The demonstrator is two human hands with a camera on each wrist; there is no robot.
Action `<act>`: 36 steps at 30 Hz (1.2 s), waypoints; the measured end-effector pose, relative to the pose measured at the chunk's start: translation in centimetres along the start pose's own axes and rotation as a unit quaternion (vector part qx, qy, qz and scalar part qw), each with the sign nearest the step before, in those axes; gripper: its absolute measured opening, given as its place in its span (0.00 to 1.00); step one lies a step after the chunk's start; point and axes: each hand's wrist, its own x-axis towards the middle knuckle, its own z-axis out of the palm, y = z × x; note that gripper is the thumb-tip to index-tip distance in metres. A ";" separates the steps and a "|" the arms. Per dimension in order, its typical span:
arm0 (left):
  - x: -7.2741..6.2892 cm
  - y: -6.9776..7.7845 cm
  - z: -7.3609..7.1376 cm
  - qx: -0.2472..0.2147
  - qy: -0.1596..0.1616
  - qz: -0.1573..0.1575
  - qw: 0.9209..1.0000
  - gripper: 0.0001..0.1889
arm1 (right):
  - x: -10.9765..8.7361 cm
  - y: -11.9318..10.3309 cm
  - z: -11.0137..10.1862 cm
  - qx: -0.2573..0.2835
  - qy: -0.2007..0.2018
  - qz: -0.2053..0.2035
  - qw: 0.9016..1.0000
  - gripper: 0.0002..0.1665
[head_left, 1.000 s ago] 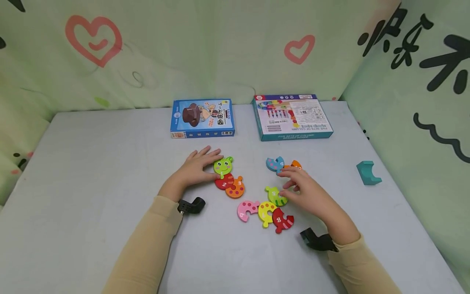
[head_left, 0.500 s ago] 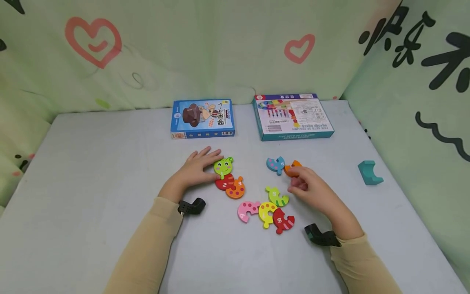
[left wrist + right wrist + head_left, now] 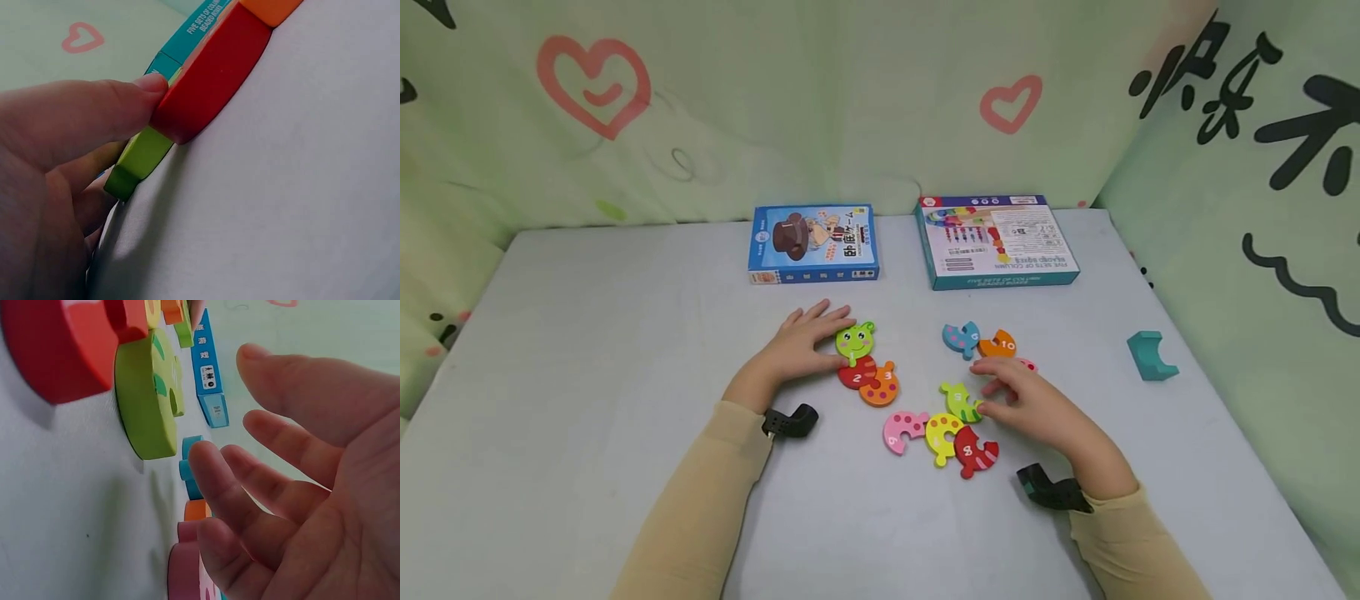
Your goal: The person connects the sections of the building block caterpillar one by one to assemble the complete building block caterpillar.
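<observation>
My left hand [image 3: 797, 346] rests with fingers spread against a green smiling caterpillar-head puzzle piece [image 3: 855, 340]. In the left wrist view its thumb [image 3: 106, 112] touches the edge of the red piece numbered 2 [image 3: 215, 75]. An orange piece numbered 3 [image 3: 883, 390] adjoins that red one. Over the table, my right hand [image 3: 1037, 408] holds nothing; its thumb overlaps the edge of a green striped piece [image 3: 957, 400] in the head view. The right wrist view shows a gap between its fingers and that green piece [image 3: 140, 400]. Its fingers partly hide a pink piece [image 3: 1028, 364].
Pink [image 3: 898, 431], yellow [image 3: 936, 437] and red [image 3: 973, 457] pieces lie in front; blue [image 3: 958, 338] and orange [image 3: 997, 343] ones lie behind. Two boxes, blue [image 3: 812, 242] and teal-edged [image 3: 1000, 242], stand at the back. A teal block [image 3: 1150, 357] sits far right.
My right hand first shifted right, away from the green striped piece, then came back left beside it. The orange piece behind it is uncovered now. My left hand has stayed in place.
</observation>
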 end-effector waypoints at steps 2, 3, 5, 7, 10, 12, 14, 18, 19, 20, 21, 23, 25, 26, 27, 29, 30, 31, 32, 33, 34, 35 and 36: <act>0.0 0.0 0.0 0.000 -0.002 0.001 1.000 0.34 | 0.0 -0.1 0.2 0.000 -0.003 -0.002 1.000 0.30; 0.0 0.0 0.0 0.001 -0.002 0.001 1.000 0.34 | 0.1 -0.2 0.3 -0.001 -0.005 -0.004 1.000 0.30; 0.0 0.0 0.0 0.001 -0.004 0.001 1.000 0.34 | 0.1 -0.4 0.4 -0.005 -0.011 -0.012 1.000 0.31; 0.1 0.0 0.0 -0.001 -0.002 0.004 1.000 0.34 | 0.0 -0.6 0.5 -0.009 -0.013 -0.021 1.000 0.31; 0.2 0.1 -0.1 -0.001 0.000 0.004 1.000 0.34 | -0.1 -0.9 0.5 -0.014 -0.013 -0.027 0.999 0.31; 0.2 0.1 -0.1 0.002 -0.001 0.003 1.000 0.34 | -0.1 -1.0 0.6 -0.014 -0.015 -0.028 0.999 0.30; 0.3 0.1 -0.2 0.006 -0.004 0.000 1.000 0.34 | -0.2 -1.1 0.7 -0.015 -0.019 -0.029 0.999 0.29; 0.3 0.1 -0.3 0.006 -0.004 0.000 1.000 0.34 | -0.1 -1.2 0.8 -0.011 -0.029 -0.035 0.999 0.28; 0.3 0.1 -0.3 0.005 -0.004 -0.001 1.000 0.34 | -0.1 -1.2 0.8 -0.011 -0.031 -0.037 0.999 0.28; 0.2 0.1 -0.3 0.004 -0.003 -0.001 1.000 0.34 | 0.0 -1.2 0.8 -0.010 -0.033 -0.040 0.999 0.28; 0.2 0.1 -0.3 0.003 -0.002 -0.001 1.000 0.34 | 0.0 -1.3 0.8 -0.010 -0.035 -0.040 0.999 0.28; 0.1 0.0 -0.1 0.002 -0.002 -0.001 1.000 0.35 | 0.1 -1.3 1.0 -0.010 -0.038 -0.040 0.998 0.28; 0.0 -0.2 0.2 0.000 0.000 -0.001 1.000 0.35 | 0.0 -1.3 1.2 -0.013 -0.038 -0.039 0.998 0.28; -0.1 -0.3 0.4 0.000 0.000 0.000 1.000 0.35 | 0.0 -1.2 1.3 -0.012 -0.040 -0.038 0.998 0.28; -0.2 -0.4 0.5 0.000 0.000 0.000 1.000 0.35 | -0.1 -1.1 1.3 -0.012 -0.040 -0.036 0.998 0.28; -0.3 -0.5 0.8 -0.001 0.001 0.000 1.000 0.35 | -0.3 -0.9 1.2 -0.013 -0.035 -0.032 0.999 0.29; -0.3 -0.6 0.8 -0.001 0.002 0.000 1.000 0.35 | -0.3 -0.8 1.1 -0.013 -0.029 -0.030 0.999 0.29; -0.2 -0.5 0.8 -0.002 0.002 0.001 1.000 0.34 | -0.4 -0.6 0.8 -0.013 -0.022 -0.028 0.999 0.29; -0.2 -0.5 0.8 -0.002 0.004 0.002 1.000 0.34 | -0.5 -0.3 0.6 -0.014 -0.013 -0.023 1.000 0.29; -0.1 -0.5 0.7 -0.002 0.005 0.003 1.000 0.34 | -0.5 -0.1 0.3 -0.017 -0.003 -0.021 1.000 0.30; 0.0 -0.4 0.6 -0.001 0.006 0.004 1.000 0.34 | -0.6 0.1 0.1 -0.017 0.008 -0.018 1.000 0.30; 0.1 -0.4 0.5 0.000 0.007 0.005 1.000 0.34 | -0.6 0.3 -0.2 -0.017 0.016 -0.014 1.000 0.30; 0.1 -0.3 0.4 0.000 0.007 0.006 1.000 0.34 | -0.7 0.4 -0.4 -0.017 0.023 -0.012 1.000 0.30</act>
